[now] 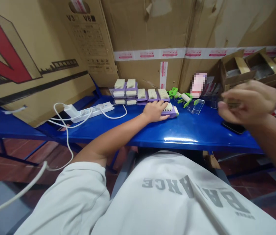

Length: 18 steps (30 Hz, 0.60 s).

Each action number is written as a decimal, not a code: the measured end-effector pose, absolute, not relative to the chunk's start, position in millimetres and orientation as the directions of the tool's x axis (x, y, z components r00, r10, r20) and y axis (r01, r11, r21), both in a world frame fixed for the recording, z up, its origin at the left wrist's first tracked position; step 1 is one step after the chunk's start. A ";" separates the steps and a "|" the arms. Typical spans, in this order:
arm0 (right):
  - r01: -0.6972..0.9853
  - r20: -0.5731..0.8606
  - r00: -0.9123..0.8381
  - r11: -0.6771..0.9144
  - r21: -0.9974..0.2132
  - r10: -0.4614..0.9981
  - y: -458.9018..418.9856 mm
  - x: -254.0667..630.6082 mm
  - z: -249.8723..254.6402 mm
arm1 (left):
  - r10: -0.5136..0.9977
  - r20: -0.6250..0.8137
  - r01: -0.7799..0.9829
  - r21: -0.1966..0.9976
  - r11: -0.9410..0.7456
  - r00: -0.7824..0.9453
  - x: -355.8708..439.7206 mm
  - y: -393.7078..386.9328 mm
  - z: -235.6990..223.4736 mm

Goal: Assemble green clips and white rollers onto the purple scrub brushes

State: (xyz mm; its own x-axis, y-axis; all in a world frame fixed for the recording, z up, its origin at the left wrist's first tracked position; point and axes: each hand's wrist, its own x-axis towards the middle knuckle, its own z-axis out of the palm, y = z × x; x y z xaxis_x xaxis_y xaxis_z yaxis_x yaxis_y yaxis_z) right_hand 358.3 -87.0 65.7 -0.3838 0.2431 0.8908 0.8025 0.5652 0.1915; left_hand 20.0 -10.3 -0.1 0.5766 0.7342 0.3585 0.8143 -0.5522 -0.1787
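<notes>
Brown cardboard boxes (240,76) are sitting open at the far right of the blue metal table (184,135), contents too blurred to tell. Left hand (154,111) is resting flat, grip released, on a purple white-bristled brush (171,113); right hand (249,102) is clenching a small tan piece (233,103) above a black phone (233,127).

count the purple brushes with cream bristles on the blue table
6. Along the back of the blue table stand a first brush, second, third, fourth and fifth; a sixth brush touches the left hand. Others may be hidden.
</notes>
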 end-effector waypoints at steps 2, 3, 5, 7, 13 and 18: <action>0.856 0.832 -0.445 0.433 0.284 0.333 -51.6 366.0 60.1 | 0.725 0.365 0.809 -0.185 -0.558 0.584 18.5 -8.8 -0.8; 0.888 0.815 -0.426 0.354 0.294 0.392 -37.0 371.2 53.4 | 0.722 0.370 0.807 -0.186 -0.560 0.585 17.8 -7.8 -1.4; 0.917 0.767 -0.395 0.267 0.297 0.506 -17.1 381.5 34.5 | 0.712 0.382 0.803 -0.182 -0.567 0.589 16.2 -5.3 -3.2; 0.904 0.705 -0.427 0.285 0.318 0.567 -7.8 387.9 14.2 | 0.701 0.393 0.798 -0.179 -0.576 0.595 14.5 -2.5 -5.3; 0.861 0.529 -0.508 0.392 0.323 0.680 1.1 380.2 -12.2 | 0.692 0.428 0.805 -0.177 -0.566 0.581 9.1 1.8 -8.3; 0.853 0.512 -0.521 0.428 0.298 0.683 3.0 377.9 -16.0 | 0.665 0.494 0.816 -0.193 -0.544 0.560 -2.7 5.1 -6.5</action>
State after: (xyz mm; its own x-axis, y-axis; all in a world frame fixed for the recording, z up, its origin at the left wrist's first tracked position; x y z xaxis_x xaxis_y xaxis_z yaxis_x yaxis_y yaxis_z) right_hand 377.9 3.0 -16.0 -0.5212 0.6830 0.5118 0.8533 0.4278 0.2981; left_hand -2.7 5.1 -6.5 0.5602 0.6650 0.4940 0.8164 -0.5443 -0.1930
